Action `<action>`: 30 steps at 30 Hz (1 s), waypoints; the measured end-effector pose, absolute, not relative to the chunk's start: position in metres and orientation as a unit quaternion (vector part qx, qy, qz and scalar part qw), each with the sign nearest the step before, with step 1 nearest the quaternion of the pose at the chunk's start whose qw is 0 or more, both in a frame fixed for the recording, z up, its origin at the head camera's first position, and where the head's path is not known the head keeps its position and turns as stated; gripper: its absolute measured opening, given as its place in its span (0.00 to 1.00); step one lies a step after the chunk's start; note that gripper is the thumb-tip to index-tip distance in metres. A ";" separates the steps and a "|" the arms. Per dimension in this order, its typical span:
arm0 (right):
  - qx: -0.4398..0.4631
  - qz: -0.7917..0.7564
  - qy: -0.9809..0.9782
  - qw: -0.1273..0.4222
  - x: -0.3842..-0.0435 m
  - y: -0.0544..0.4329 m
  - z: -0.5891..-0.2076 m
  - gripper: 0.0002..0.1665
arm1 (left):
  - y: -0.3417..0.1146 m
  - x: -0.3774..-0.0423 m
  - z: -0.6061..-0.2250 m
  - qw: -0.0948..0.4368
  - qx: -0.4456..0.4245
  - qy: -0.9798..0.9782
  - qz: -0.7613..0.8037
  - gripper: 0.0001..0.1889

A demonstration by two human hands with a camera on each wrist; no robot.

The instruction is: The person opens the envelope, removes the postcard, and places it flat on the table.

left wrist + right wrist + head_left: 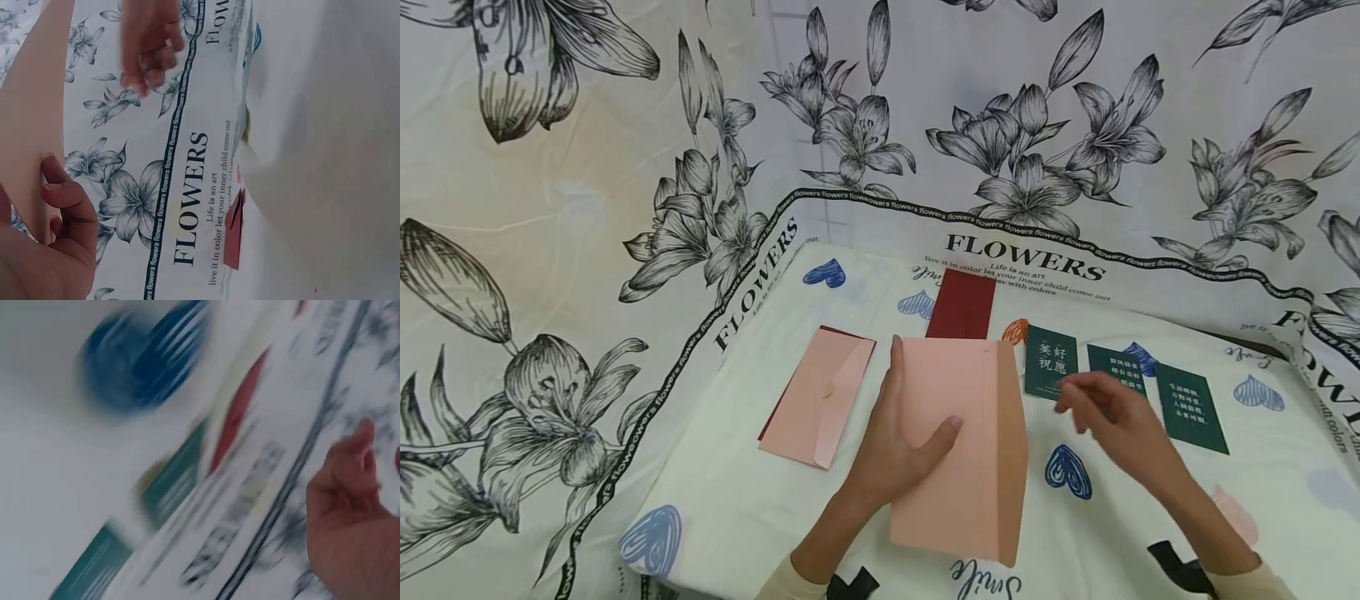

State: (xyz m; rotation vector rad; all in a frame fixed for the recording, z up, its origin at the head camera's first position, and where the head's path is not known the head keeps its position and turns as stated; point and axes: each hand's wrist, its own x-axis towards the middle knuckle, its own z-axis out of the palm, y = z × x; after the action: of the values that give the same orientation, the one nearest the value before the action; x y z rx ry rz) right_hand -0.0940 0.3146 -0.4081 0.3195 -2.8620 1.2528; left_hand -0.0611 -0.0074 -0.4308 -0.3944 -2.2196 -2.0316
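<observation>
A pink envelope [958, 492] with its flap unfolded along the right side is gripped by my left hand [898, 454], thumb across the front and fingers behind. In the left wrist view the fingers [69, 197] curl at the envelope's edge [34, 119]. My right hand [1123, 429] hovers in front of green cards with white Chinese writing: a left one [1051, 375], a middle one [1112, 360] and a right one [1192, 408]. Its fingers are loosely bent with nothing between them, as the right wrist view also shows of the hand [350, 512].
To the left lies another pink envelope [823, 392], its flap folded over, with a dark red edge peeking out beneath. A dark red envelope or card [964, 304] lies behind the held envelope. White cloth [722, 483] with hearts covers the table; flower-printed cloth [895, 100] rises behind.
</observation>
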 end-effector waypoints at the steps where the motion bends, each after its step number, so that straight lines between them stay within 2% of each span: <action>1: 0.125 0.432 -0.893 -0.034 -0.087 0.301 -0.405 0.21 | -0.007 -0.061 -0.431 0.056 -0.130 -0.731 -0.667 0.59; 5: 0.186 0.535 -0.808 -0.163 -0.067 0.261 -0.397 0.18 | -0.003 -0.058 -0.431 0.060 -0.132 -0.734 -0.663 0.58; 8: 0.203 0.569 -0.770 -0.204 -0.059 0.246 -0.397 0.14 | -0.002 -0.055 -0.431 0.064 -0.139 -0.741 -0.654 0.59; 19: 0.187 0.582 -0.767 -0.196 -0.049 0.235 -0.400 0.11 | -0.005 -0.048 -0.430 0.059 -0.145 -0.738 -0.656 0.57; 30: 0.213 0.583 -0.766 -0.169 -0.049 0.227 -0.401 0.08 | -0.010 -0.047 -0.432 0.067 -0.166 -0.727 -0.663 0.54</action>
State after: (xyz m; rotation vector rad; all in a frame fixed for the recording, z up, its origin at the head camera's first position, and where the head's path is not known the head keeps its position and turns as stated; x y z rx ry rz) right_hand -0.0489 0.2271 -0.4012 0.7524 -2.7033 2.0592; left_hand -0.0470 -0.0104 -0.4320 -0.5007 -2.1908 -1.9976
